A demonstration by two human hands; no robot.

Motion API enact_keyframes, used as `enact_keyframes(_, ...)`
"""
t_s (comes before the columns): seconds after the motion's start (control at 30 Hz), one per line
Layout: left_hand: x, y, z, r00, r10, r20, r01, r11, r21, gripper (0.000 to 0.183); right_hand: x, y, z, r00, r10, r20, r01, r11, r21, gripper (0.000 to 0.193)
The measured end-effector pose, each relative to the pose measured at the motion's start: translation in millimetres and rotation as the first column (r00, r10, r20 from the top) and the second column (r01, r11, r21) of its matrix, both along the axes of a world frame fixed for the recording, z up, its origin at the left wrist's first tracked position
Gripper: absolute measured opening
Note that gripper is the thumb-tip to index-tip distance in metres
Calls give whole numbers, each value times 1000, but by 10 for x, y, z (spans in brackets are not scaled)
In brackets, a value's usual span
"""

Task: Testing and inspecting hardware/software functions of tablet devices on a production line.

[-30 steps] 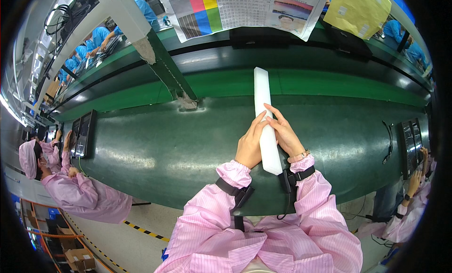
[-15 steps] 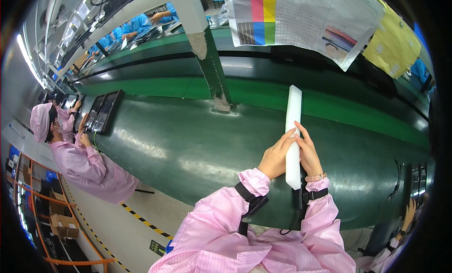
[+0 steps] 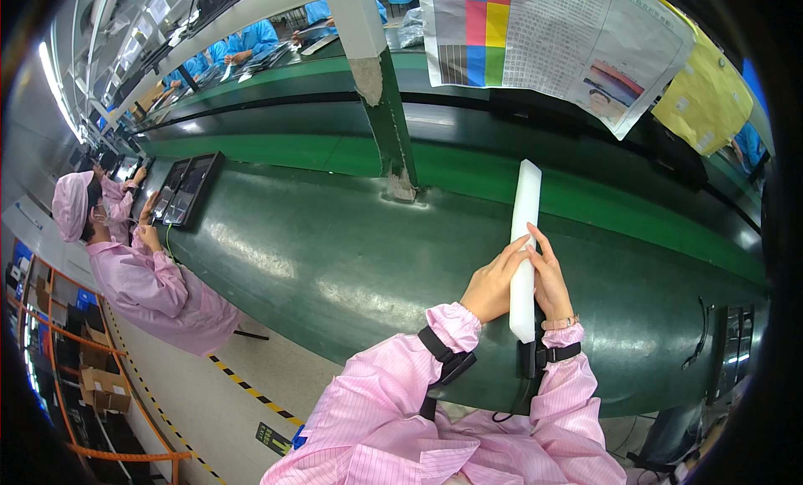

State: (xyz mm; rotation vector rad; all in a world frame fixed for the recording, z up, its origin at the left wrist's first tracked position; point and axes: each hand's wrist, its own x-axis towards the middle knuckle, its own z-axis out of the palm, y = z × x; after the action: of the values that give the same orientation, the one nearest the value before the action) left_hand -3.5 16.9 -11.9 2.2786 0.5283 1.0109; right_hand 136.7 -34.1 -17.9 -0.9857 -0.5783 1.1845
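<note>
A long white flat strip (image 3: 525,225) lies lengthwise over the dark green belt (image 3: 318,259), its near end toward me. My left hand (image 3: 492,284) grips its left side near the lower part, fingers curled onto it. My right hand (image 3: 550,280) holds the right side, fingers laid along the strip. Both wrists wear black straps over pink sleeves.
A person in pink (image 3: 125,259) works at the left with dark flat panels (image 3: 188,188) on the belt. A grey-green post (image 3: 381,92) stands behind. Printed sheets (image 3: 552,41) and a yellow sheet (image 3: 703,100) hang above. Cardboard boxes (image 3: 100,384) sit on the floor at left.
The view has swung left, so the strip and my hands sit further right in the picture. Both hands stay on the strip in the same grip.
</note>
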Motion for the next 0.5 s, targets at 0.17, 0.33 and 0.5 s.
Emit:
enact_keyframes(0.17,-8,-3,11,1000,4,-3,-4,1000,5,57,15,-2,-21,1000,20,0,-20,1000,8,45)
enact_keyframes(0.33,-5,8,1,1000,6,1,-6,1000,10,57,23,11,-31,1000,20,6,-20,1000,6,45)
enact_keyframes(0.5,-5,1,1,1000,15,4,-16,1000,14,57,12,13,-3,1000,23,13,-23,1000,-5,45)
